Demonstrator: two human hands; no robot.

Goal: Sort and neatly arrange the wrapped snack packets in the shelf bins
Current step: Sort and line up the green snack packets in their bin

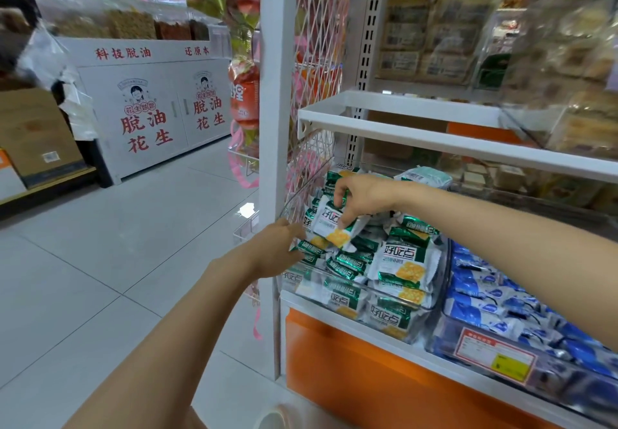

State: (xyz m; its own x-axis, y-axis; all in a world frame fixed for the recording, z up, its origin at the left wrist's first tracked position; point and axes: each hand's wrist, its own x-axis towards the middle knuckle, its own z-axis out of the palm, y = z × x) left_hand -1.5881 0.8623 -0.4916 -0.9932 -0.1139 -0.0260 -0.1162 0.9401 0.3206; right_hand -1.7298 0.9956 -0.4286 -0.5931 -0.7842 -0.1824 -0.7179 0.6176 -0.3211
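Fig. | your right hand (359, 199) pinches a green-white packet (329, 224) by its upper edge, raised, presumably for re-laying flat | your left hand (277, 248), below-left, meets loose packets (351, 258) at the clear bin (443, 261) edge, likely steadying; grip indistinct

Left bin (337, 277) and neighbouring bin (446, 298) to its right, side by side under the shelf board (434, 134).
My right hand (361, 199) holds one packet (329, 224) above the pile (394, 261) in the left bin; my left hand (277, 248) is at that bin's front left corner, beside the wire panel (311, 161).
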